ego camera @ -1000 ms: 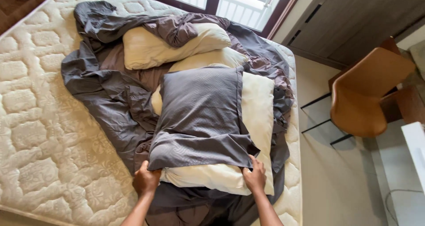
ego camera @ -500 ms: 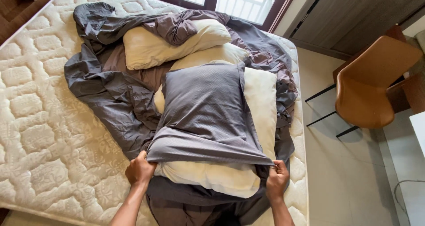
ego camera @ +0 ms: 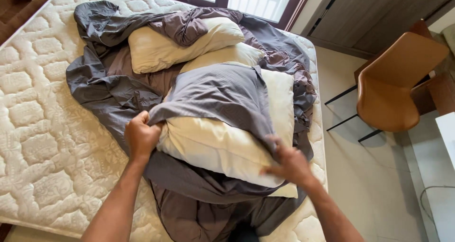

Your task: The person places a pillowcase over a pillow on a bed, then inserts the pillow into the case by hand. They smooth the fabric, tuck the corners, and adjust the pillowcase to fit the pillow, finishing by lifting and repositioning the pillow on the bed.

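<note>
Left hand (ego camera: 141, 136): fisted on the grey fabric pillowcase's (ego camera: 222, 97) left edge, frame centre-left.
Right hand (ego camera: 289, 164): blurred, pinching its lower right edge.
Cream rectangular pillow (ego camera: 215, 149): between both hands, half-covered.
Beneath: rumpled grey sheet (ego camera: 109, 95), quilted white mattress (ego camera: 33, 109).

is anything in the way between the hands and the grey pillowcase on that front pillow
Nothing visible is. The left hand already grips the grey pillowcase at its near left edge, and the right hand, blurred, is at its right edge against the cream pillow. The other pillows lie further back on the mattress.
</note>
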